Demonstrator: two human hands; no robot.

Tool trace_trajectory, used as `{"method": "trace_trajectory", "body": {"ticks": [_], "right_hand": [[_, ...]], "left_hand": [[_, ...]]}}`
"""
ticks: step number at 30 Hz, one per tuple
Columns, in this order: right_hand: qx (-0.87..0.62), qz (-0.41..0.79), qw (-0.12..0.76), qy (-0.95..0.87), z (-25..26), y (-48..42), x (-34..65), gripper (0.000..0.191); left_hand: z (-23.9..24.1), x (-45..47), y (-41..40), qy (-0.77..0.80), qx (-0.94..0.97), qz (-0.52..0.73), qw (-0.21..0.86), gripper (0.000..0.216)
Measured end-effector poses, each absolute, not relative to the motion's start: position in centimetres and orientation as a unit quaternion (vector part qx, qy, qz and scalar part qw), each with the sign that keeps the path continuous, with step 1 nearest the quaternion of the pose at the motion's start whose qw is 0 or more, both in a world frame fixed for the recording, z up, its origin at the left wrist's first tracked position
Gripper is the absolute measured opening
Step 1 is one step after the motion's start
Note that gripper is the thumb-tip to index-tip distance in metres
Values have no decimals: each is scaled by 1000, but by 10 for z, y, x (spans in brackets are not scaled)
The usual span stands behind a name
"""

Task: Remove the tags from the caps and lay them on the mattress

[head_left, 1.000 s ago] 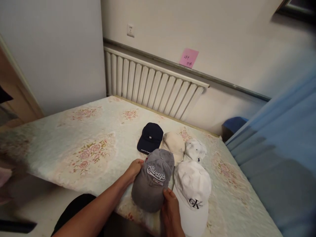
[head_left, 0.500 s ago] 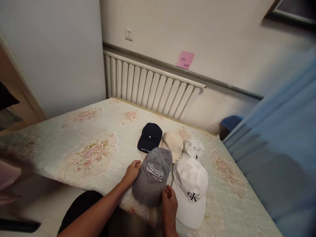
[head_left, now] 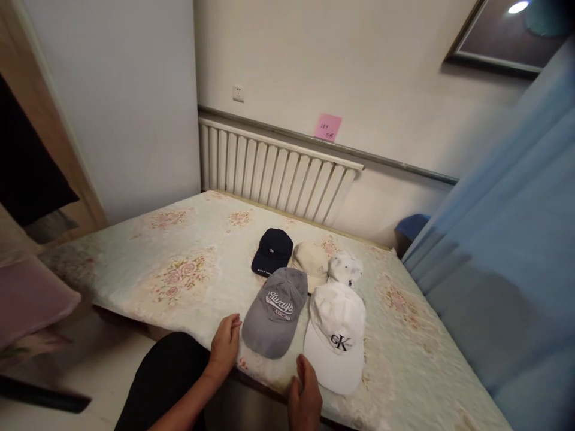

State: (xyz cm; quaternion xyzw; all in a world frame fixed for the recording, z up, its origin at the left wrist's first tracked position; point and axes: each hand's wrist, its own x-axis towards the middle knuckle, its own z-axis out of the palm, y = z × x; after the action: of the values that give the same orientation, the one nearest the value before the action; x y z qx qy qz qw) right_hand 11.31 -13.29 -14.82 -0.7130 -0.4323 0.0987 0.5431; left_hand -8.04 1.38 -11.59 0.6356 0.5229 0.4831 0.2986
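A grey cap with white lettering lies on the flowered mattress near its front edge. My left hand hovers just left of the cap's brim, fingers loosely extended, holding nothing. My right hand is below and between the grey cap and a white cap with black letters, fingers straight, empty. Behind them lie a navy cap, a beige cap and a small white cap.
A white radiator runs along the far wall under a pink note. A blue curtain hangs at the right. A pink cushion is at the left. My dark-clothed knee is at the mattress edge.
Both hands have let go of the grey cap and drawn back toward me. The cap now lies flat on the mattress. The view has pulled back and tilted up.
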Motion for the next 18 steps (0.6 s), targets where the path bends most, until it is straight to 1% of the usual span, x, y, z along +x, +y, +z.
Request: {"method": "trace_trajectory", "body": {"ticks": [4,7,13,18], "right_hand": [[-703,59,530,-471,-153,-146,116,43],[-701,49,526,-479,-156,-155,120,42],[-705,52,530,-470,-159,-173,134,43],[-692,53,540,-476,-156,-179,139,43]], "left_hand": [[-119,-84,-2,496,682,484,234,26],[-122,-86,-9,483,701,484,203,26],[-128,-86,-16,485,717,474,163,31],[-126,-86,-18,491,720,464,157,33]]}}
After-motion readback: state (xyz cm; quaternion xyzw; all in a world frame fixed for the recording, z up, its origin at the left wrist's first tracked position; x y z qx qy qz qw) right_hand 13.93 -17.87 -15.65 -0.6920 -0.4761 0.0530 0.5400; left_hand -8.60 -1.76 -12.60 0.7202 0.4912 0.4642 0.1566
